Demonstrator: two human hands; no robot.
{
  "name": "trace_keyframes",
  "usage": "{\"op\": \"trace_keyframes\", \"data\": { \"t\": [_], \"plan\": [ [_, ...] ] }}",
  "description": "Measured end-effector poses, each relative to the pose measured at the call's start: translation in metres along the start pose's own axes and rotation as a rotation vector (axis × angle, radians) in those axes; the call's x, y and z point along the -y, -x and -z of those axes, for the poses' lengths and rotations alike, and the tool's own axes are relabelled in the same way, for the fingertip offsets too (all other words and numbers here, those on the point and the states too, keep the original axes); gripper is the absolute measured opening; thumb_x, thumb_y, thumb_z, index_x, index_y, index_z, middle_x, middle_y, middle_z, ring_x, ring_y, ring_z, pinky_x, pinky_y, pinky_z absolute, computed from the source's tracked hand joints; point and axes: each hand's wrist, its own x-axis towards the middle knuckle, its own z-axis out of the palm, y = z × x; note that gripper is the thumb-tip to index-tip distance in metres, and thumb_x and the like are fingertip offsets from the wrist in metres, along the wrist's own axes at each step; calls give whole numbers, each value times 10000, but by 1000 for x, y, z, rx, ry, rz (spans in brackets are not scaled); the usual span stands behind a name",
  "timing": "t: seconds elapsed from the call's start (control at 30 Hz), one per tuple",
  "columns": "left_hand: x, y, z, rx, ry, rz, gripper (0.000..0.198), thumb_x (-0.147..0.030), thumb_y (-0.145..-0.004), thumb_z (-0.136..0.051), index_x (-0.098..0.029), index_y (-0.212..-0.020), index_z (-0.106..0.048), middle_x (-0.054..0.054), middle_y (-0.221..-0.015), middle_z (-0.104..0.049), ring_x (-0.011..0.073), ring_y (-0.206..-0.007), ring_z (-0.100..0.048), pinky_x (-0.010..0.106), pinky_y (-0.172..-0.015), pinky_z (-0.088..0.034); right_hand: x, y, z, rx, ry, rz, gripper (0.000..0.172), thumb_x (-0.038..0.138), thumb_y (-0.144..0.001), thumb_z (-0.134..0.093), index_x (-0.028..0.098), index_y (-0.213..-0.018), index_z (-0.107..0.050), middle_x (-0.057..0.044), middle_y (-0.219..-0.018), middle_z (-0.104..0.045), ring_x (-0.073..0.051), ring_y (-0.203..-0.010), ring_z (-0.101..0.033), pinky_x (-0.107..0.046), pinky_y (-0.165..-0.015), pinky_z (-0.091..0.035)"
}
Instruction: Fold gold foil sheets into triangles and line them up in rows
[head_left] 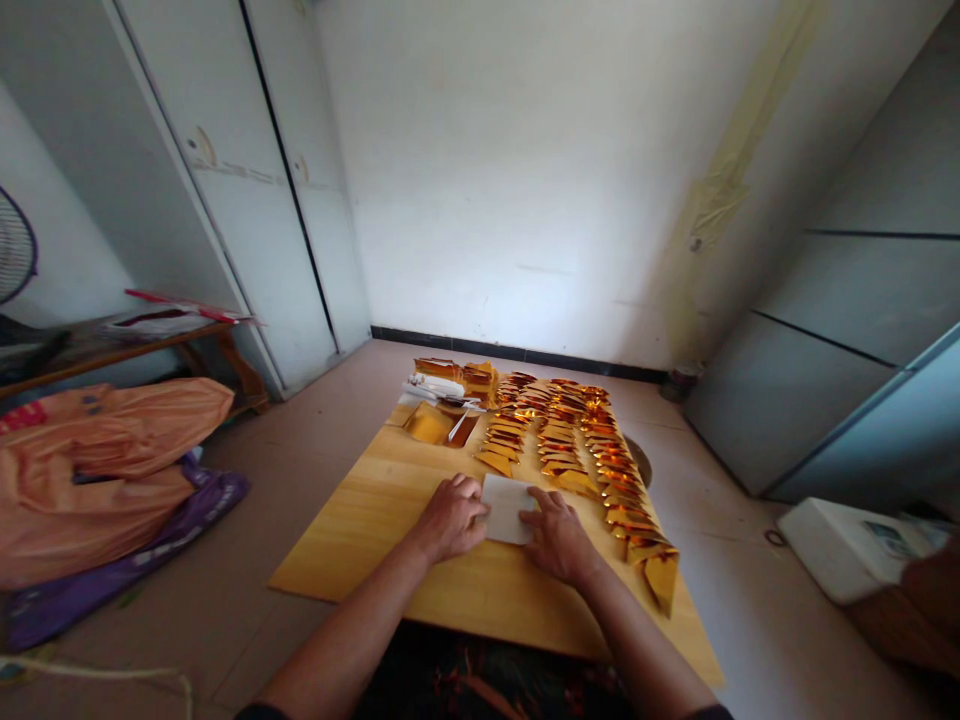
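Observation:
A square sheet of paper, its white side up, lies on the wooden board in front of me. My left hand has its fingers curled closed at the sheet's left edge. At the right edge, my right hand pinches the paper with bent fingers. Just beyond the sheet stand rows of folded gold foil paper pieces, overlapping one another. A stack of gold foil sheets rests at the board's far left.
The wooden tabletop is low. White paper bundles and more gold pieces sit along its far edge. Orange cloth and a purple bag lie on the left. A white box stands on the right.

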Motion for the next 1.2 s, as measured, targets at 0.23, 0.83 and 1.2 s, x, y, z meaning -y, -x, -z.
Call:
{"op": "trace_keyframes", "data": {
  "t": [0.23,0.83,1.2],
  "plan": [
    [-10,-16,-23,-60,-76,170,180,-239,-823,-611,-164,-663,-645,47,-777,-614,176,-835,-534,293,-752,-387,18,-18,-3,-101,57,-236,333,311,-915,-413,179,-849,-711,-114,-992,-622,-217,-982,-550,-290,-813,-402],
    [-29,-26,-20,18,-42,441,84,-247,-825,-547,-213,-804,-621,14,-866,-684,194,-906,-592,322,-770,-329,21,-46,-15,-93,-107,-441,184,206,-789,-490,193,-861,-659,-83,-880,-710,-177,-808,-644,-234,-624,-371],
    [-27,-26,-26,0,-40,487,71,-283,-818,-597,-214,-832,-598,2,-874,-680,187,-914,-590,315,-774,-322,20,-47,-14,-101,-158,-495,143,293,-766,-563,194,-818,-652,-73,-831,-704,-182,-773,-640,-226,-567,-333]
  ]
}}
